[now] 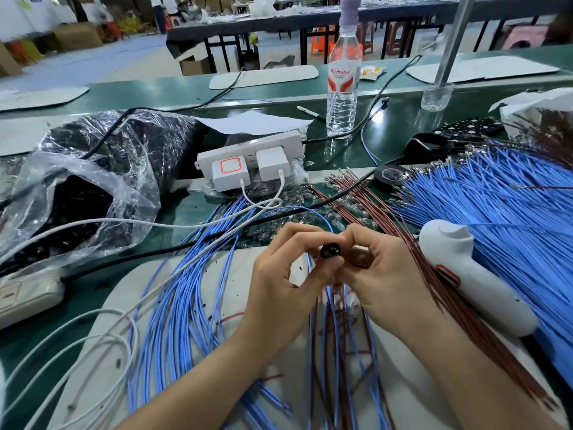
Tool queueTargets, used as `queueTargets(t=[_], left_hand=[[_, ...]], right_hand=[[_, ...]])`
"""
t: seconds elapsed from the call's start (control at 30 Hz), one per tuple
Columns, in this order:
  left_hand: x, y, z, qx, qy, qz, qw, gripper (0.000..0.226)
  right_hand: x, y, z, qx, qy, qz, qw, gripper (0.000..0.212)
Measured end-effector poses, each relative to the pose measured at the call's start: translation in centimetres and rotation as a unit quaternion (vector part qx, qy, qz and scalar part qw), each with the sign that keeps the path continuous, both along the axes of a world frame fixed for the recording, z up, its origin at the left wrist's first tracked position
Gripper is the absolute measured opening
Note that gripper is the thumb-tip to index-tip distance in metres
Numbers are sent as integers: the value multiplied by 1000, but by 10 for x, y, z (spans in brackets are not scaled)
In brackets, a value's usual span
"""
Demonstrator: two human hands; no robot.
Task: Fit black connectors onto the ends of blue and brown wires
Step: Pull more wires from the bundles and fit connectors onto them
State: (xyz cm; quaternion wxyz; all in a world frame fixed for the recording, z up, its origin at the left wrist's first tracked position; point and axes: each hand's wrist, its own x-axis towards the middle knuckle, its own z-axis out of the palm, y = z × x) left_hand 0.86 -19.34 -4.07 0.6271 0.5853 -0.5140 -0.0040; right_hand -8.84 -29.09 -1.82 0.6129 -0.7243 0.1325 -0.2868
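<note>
Black connector point(330, 251), left of white tool point(474, 274), was pinched by left hand point(288, 274); right hand point(381, 274) curled, contents hidden; blue wire point(310, 208) best fed straight.

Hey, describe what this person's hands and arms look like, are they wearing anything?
Nothing is worn. The left hand and right hand show no gloves or rings. The left forearm and right forearm are bare, with no sleeves, watch or bands in view.

Head cam, wide-angle, looks fwd/down, close over workbench point(400, 125).
</note>
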Motion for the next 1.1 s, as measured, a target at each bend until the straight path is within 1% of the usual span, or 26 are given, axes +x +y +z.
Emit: queueTargets(t=[0.2, 0.33, 0.43, 0.67, 0.73, 0.87, 1.1], left_hand=[[2, -1, -1, -1, 10, -4, 1000, 19], [1, 0, -1, -1, 15, -4, 1000, 19], [2, 0, -1, -1, 16, -6, 1000, 19], [1, 0, -1, -1, 8, 2, 1000, 20], [1, 0, 0, -3, 4, 5, 1000, 21], [0, 0, 1, -4, -9, 9, 1000, 20], [0, 0, 0, 6, -8, 7, 1000, 24]], right_hand=[[0, 1, -1, -104, 15, -40, 994, 35], [0, 1, -1, -140, 13, -51, 989, 38], [0, 1, -1, -153, 16, -56, 986, 43], [1, 0, -1, -148, 13, -43, 988, 49], [1, 0, -2, -153, 10, -39, 987, 47], [1, -1, -3, -170, 8, -30, 985, 27], [1, -4, -7, -185, 0, -35, 982, 25]])
